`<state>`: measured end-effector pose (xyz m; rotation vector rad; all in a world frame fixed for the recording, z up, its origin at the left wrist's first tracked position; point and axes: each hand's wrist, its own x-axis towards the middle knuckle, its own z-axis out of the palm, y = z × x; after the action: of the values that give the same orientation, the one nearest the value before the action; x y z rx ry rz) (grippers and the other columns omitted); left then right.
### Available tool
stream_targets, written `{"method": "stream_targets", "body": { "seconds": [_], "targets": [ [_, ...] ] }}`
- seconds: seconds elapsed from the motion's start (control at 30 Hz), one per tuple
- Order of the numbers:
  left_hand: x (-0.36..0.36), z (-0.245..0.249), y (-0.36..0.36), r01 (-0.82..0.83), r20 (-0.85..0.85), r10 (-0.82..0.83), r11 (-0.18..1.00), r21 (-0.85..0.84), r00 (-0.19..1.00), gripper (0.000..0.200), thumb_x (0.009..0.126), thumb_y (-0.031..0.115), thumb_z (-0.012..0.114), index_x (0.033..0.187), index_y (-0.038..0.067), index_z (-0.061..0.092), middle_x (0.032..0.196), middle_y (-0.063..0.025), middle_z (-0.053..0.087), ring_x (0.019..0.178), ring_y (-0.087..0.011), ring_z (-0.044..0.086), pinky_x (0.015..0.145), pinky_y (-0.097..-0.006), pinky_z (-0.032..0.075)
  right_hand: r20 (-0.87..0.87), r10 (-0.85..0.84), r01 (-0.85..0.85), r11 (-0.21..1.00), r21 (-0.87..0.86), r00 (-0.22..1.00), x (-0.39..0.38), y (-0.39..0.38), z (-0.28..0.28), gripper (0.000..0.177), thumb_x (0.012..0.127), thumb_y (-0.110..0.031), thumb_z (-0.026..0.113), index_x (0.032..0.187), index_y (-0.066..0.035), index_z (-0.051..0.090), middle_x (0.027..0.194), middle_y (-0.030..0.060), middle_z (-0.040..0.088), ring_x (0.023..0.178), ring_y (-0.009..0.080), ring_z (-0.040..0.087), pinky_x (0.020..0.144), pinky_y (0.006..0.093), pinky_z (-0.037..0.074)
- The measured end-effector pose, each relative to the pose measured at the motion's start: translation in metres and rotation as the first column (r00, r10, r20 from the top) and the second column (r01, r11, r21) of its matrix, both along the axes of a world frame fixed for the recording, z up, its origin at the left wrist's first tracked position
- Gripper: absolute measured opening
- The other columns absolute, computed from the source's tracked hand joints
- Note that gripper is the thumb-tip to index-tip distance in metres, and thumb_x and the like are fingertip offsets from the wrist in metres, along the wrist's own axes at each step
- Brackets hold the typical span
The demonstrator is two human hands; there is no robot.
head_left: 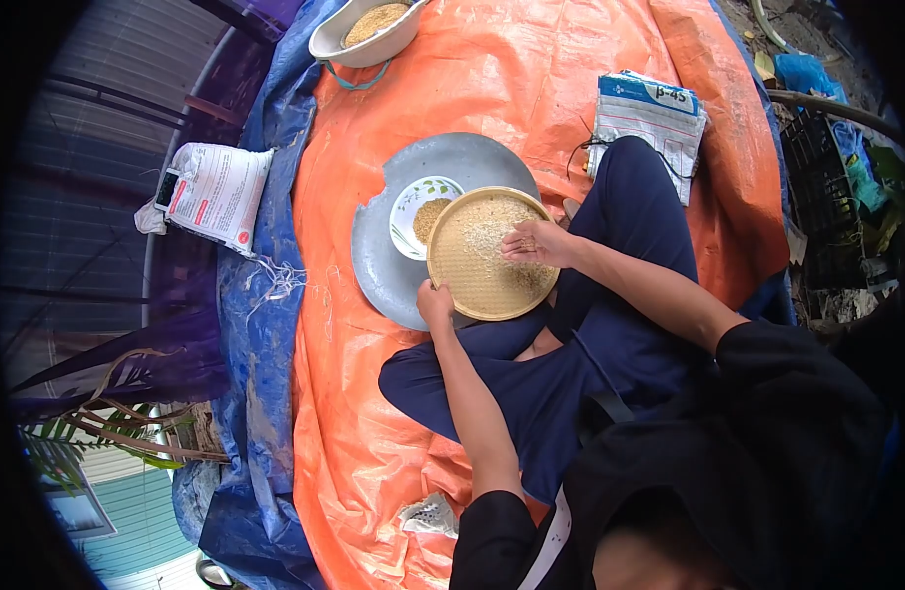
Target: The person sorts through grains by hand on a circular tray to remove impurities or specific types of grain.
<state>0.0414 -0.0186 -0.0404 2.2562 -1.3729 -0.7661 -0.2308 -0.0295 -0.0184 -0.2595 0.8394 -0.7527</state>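
My left hand (436,304) is closed on the lower left rim of a round woven winnowing tray (462,285), which is held above my lap. Pale grain (486,228) lies spread over the tray's upper and middle part. Over that grain is my right hand (533,243), its fingers stretched out; whether a few grains rest on them is too small to tell. Partly under the tray's left edge stands a white bowl (406,208) with a leaf pattern, holding brownish grain (430,218). Both are above a large grey metal round tray (376,258) with a broken rim.
An orange tarp (344,393) covers the ground, with a blue tarp (261,393) along its left. A basin (374,49) of grain stands at the top. Folded sacks (649,123) lie beyond my right knee. A filled white sack (216,197) sits left; a black crate (821,197) stands right.
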Motion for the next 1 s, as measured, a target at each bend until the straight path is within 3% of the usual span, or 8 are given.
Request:
{"method": "stream_targets", "body": {
  "seconds": [0.1,0.2,0.67,0.9,1.0],
  "targets": [
    [0.008,-0.001,0.001,-0.079,-0.06,0.078,0.997,-0.018,0.995,0.028,0.079,0.021,0.065,0.1,0.003,0.067,0.091,-0.0179,0.069,0.087,-0.0338,0.066,0.077,-0.0396,0.049,0.021,-0.03,0.03,0.999,0.015,0.999,-0.001,-0.001,0.003,0.039,0.099,-0.027,0.039,0.108,0.008,0.055,0.102,0.0159,0.061,0.099,0.0252,0.062,0.091,0.032,0.053],
    [0.011,0.002,0.002,-0.118,-0.102,0.112,0.992,-0.051,0.988,0.027,0.08,0.021,0.065,0.1,0.003,0.067,0.091,-0.0177,0.069,0.087,-0.0339,0.066,0.077,-0.0397,0.049,0.015,-0.028,0.028,1.0,-0.01,0.999,-0.001,-0.001,0.005,0.039,0.099,-0.026,0.04,0.108,0.009,0.055,0.102,0.0167,0.062,0.099,0.0256,0.062,0.091,0.0325,0.053],
    [-0.007,-0.009,0.01,-0.001,0.087,0.001,1.0,-0.007,0.996,0.027,0.08,0.022,0.064,0.098,0.003,0.067,0.095,-0.0195,0.068,0.092,-0.0369,0.064,0.079,-0.0426,0.048,0.082,-0.044,0.043,0.999,0.01,0.996,0.0,-0.005,0.006,0.04,0.098,-0.028,0.041,0.11,0.008,0.053,0.104,0.0167,0.06,0.101,0.0269,0.062,0.091,0.0321,0.052],
    [0.008,-0.006,0.006,0.056,0.046,-0.069,0.967,0.248,0.997,0.033,0.075,0.023,0.067,0.097,-0.001,0.065,0.097,-0.0222,0.067,0.094,-0.0369,0.064,0.079,-0.0437,0.049,0.075,-0.061,0.062,0.998,-0.009,0.995,-0.002,-0.003,0.008,0.04,0.098,-0.029,0.041,0.109,0.008,0.052,0.101,0.0156,0.059,0.099,0.0256,0.062,0.089,0.0321,0.053],
    [-0.037,0.069,0.026,-0.015,0.363,-0.031,0.992,0.123,0.931,0.031,0.076,0.021,0.068,0.1,0.001,0.064,0.097,-0.0191,0.066,0.096,-0.0347,0.062,0.082,-0.0418,0.048,0.055,-0.046,0.047,0.999,-0.017,0.997,-0.001,-0.004,0.006,0.04,0.098,-0.026,0.041,0.112,0.01,0.051,0.103,0.0169,0.06,0.099,0.0255,0.063,0.089,0.0313,0.053]
  ]
}}
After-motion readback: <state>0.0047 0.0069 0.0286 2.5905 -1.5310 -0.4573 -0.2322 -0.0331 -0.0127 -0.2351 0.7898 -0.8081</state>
